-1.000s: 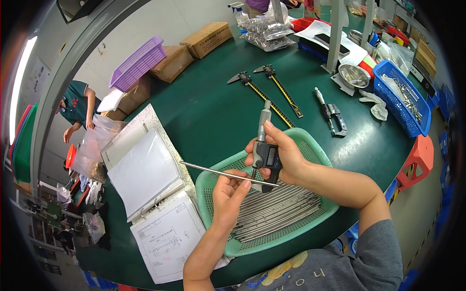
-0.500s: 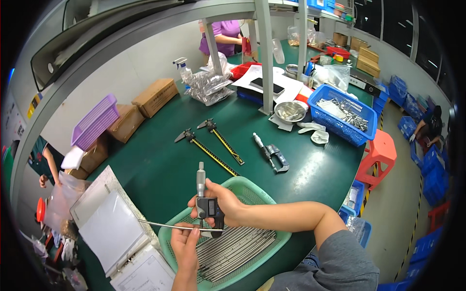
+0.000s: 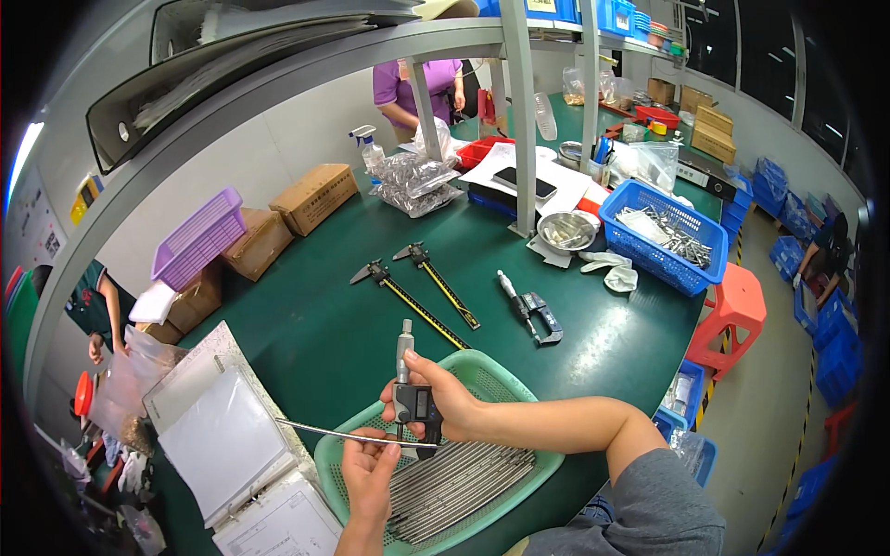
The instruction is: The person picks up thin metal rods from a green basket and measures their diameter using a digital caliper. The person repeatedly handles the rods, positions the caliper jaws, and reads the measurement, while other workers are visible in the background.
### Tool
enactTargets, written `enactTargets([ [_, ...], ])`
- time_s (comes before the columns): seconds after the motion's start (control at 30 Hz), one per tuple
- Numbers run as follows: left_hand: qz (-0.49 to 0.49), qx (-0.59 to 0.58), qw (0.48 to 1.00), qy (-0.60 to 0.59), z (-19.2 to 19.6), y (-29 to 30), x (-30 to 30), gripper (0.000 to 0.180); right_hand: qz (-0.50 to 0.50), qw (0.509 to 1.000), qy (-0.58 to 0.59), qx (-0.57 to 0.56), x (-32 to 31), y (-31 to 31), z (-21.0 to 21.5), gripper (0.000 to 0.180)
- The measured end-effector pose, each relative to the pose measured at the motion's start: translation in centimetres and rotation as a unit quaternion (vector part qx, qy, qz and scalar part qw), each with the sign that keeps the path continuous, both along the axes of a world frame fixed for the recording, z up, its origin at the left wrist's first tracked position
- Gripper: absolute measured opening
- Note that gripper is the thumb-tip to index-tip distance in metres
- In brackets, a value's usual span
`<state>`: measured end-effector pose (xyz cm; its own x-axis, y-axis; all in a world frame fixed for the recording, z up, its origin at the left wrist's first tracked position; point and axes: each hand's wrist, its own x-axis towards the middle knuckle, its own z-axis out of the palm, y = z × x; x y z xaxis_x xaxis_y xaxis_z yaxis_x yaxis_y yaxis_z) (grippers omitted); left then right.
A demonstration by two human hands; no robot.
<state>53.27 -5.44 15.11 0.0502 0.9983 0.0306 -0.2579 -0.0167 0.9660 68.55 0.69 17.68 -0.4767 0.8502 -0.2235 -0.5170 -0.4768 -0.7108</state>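
My right hand (image 3: 443, 397) is closed around a digital micrometer (image 3: 414, 402), its silver thimble pointing away from me. Between the thumb and fingers of my left hand (image 3: 369, 474) is a thin metal rod (image 3: 320, 430), which slants out to the left. The rod's right end lies at the micrometer's measuring gap; whether the faces touch it is too small to tell. Both hands are above a green plastic basket (image 3: 327, 451), where many similar metal rods (image 3: 464, 486) lie side by side.
Beyond the basket lie two calipers (image 3: 408, 301) and a second micrometer (image 3: 530, 310). An open binder (image 3: 227, 445) is at the left. A blue basket (image 3: 663, 250) of metal parts, a steel bowl (image 3: 567, 232) and a white glove (image 3: 612, 271) sit at the right. A shelf post (image 3: 521, 120) rises from the table.
The whole view has shifted, so the scene sits slightly lower and to the right. My hands keep the same hold on the micrometer and rod.
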Motion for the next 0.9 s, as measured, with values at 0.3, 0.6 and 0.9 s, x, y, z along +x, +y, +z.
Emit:
enactTargets([
  [0.3, 0.008, -0.001, 1.000, -0.022, -0.38, 0.06, -0.12, 0.022, 0.012, 0.999, 0.032, -0.013, -0.03, -0.03, -0.40, 0.055],
  [0.6, 0.006, -0.011, 1.000, 0.015, -0.40, 0.23, -0.11, 0.022, 0.008, 1.000, -0.016, -0.009, 0.11, 0.11, -0.03, 0.060],
  [0.9, -0.022, -0.018, 1.000, -0.008, -0.12, 0.17, 0.19, 0.022, -0.016, 1.000, -0.001, -0.010, 0.04, 0.12, -0.13, 0.060],
])
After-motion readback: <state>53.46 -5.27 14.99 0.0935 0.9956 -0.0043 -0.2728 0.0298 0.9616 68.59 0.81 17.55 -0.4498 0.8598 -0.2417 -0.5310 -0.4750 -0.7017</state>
